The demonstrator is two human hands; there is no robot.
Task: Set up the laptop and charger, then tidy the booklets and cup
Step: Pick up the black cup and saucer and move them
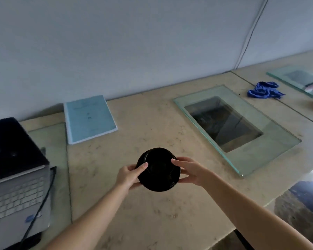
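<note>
A black cup (158, 169), seen from above, is gripped between both my hands in the middle of the beige stone table (152, 213). My left hand (129, 175) holds its left side, my right hand (189, 170) its right side. An open silver laptop (13, 186) with a dark screen sits at the left edge, and a black charger cable (42, 201) runs along its right side. Light blue booklets (89, 119) lie stacked flat near the wall, beyond the cup to the left.
A glass pane (251, 152) covers a rectangular opening in the table to the right. A crumpled blue cloth (264, 90) lies farther right, near a second glass pane (285, 76). A grey wall runs behind the table.
</note>
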